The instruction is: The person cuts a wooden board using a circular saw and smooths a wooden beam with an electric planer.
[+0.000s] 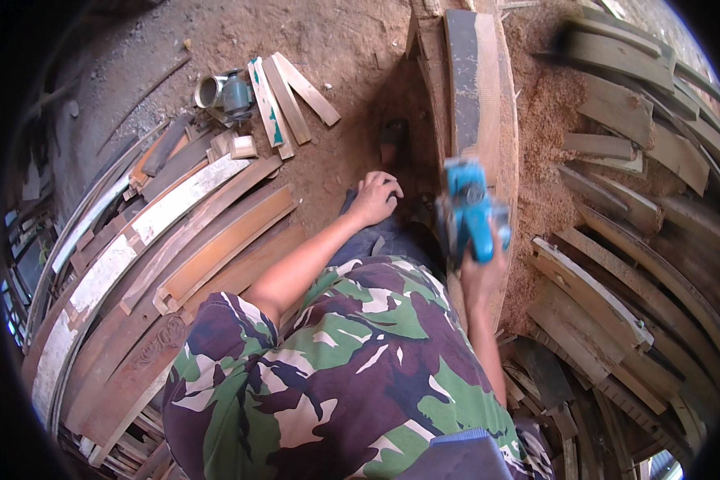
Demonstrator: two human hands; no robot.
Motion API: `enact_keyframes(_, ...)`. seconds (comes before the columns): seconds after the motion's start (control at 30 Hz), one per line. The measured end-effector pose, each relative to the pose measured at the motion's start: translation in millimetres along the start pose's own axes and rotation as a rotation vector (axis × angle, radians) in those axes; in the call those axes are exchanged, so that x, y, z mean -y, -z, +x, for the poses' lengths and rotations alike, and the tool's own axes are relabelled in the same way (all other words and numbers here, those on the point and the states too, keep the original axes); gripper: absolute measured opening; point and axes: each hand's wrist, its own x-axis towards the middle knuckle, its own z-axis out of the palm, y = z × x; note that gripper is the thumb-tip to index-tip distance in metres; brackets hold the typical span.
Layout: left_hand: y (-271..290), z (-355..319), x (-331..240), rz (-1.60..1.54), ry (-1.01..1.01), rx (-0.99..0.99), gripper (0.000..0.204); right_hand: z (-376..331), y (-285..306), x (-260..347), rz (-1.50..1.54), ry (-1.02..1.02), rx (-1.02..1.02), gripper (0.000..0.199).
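"Camouflage shirt is filling the lower middle of the frame, and just beyond it the right hand is grasping the handle of a blue planer!"

"And where is that planer sitting?"

"Right of centre, seemingly over the near part of a dark-coated board, which is running to the top edge along a timber surface. Pale wood is showing down its right side."

"What's the left hand doing?"

"It's hanging loosely curled near the centre, apparently grasping nothing; whether it's touching the trousers, I'm not able to tell."

"So how should one be handling this planing?"

"I'd be holding the sole flat, pressing evenly, letting the blade do the cutting, easing weight off the front at the far end, and minding that spare hand."

"Numbers, please!"

"One planer is working, one board is lying beneath it, two bare hands are showing. Upper left, I'm counting three loose strips beside one blue-grey metal device. Timber is crowding both sides, left stack and right stack, overlapping too much for counting, while shavings are littering the ground right of the surface."
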Motion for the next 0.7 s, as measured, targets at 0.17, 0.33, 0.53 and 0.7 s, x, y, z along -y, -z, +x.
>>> enact_keyframes(0.17,-1.9,10.6,10.4,0.024,0.094,-0.069,0.020,-28.2,4.5,7.6,0.006,-0.091,-0.007,0.058)
enact_keyframes(0.33,-5.6,12.9,13.8,0.027,0.158,-0.075,0.023,23.2,-1.7,33.8,-0.005,-0.085,0.008,0.064)
enact_keyframes(0.53,-4.2,11.3,33.4,0.030,0.257,-0.072,0.023,83.8,-16.1,55.4,-0.033,0.012,-0.044,0.059)
enact_keyframes(0.7,4.2,14.8,53.9,0.049,0.302,-0.076,0.023,135.4,-24.9,83.8,-0.064,0.058,-0.059,0.054)
